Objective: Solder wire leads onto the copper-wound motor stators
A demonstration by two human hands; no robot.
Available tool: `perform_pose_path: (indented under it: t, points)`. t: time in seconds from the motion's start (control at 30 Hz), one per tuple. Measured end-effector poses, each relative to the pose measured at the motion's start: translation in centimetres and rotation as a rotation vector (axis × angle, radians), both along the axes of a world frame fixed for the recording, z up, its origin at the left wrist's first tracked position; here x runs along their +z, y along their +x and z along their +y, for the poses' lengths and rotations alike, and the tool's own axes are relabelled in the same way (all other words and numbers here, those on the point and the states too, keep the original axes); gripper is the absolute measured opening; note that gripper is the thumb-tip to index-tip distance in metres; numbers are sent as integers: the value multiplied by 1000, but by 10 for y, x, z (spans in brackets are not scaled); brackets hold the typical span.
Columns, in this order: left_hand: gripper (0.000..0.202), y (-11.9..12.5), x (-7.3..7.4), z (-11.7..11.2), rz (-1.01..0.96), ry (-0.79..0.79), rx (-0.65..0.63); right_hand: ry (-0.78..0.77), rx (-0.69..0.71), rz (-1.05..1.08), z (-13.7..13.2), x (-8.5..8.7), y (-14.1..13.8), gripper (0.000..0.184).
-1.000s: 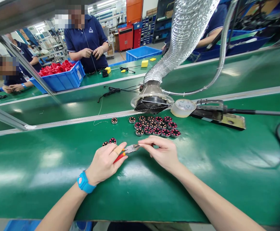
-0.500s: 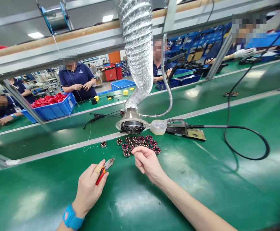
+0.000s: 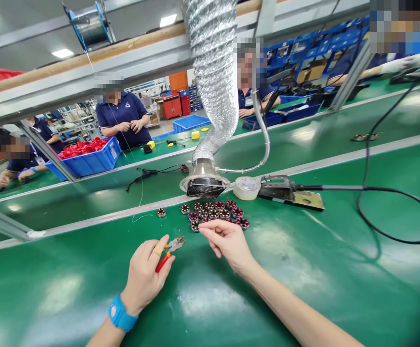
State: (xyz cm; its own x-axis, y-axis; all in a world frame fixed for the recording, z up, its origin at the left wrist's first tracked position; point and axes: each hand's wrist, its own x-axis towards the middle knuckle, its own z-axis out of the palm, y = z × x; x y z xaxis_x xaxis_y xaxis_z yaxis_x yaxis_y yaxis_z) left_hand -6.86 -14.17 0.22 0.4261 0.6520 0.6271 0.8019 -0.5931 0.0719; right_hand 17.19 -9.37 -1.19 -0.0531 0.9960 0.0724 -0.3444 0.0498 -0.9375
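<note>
My left hand is closed around side cutters with red and orange handles, their jaws pointing up and right above the green bench. A blue wrist strap is on that arm. My right hand has thumb and forefinger pinched at the right edge of a small round motor stator, which rests on the bench at the front of a group. Several more stators with copper windings and dark red or black parts lie behind my fingers, some partly hidden. A single stator lies apart to the left.
A fume hood on a foil duct hangs behind the stators. Beside it lie a tape roll and a soldering iron stand with a looping cable. A thin wire hangs left. Co-workers sit across the line near a blue bin.
The view has shifted slightly. My right fingertips have moved left against the front stator, and the cutters in my left hand have come a little nearer the group.
</note>
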Motion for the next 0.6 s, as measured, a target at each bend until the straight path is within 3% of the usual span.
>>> perform_pose_path:
  t: [0.2, 0.43, 0.6]
  points:
    - [57, 6, 3, -5, 82, 0, -24, 60, 18, -146, -9, -5, -5, 24]
    - [55, 4, 1, -6, 126, 2, -7, 232, -12, -259, -12, -8, -8, 15]
    - [54, -1, 1, -3, 142, 17, 27, 200, -16, -253, -12, -8, -8, 17]
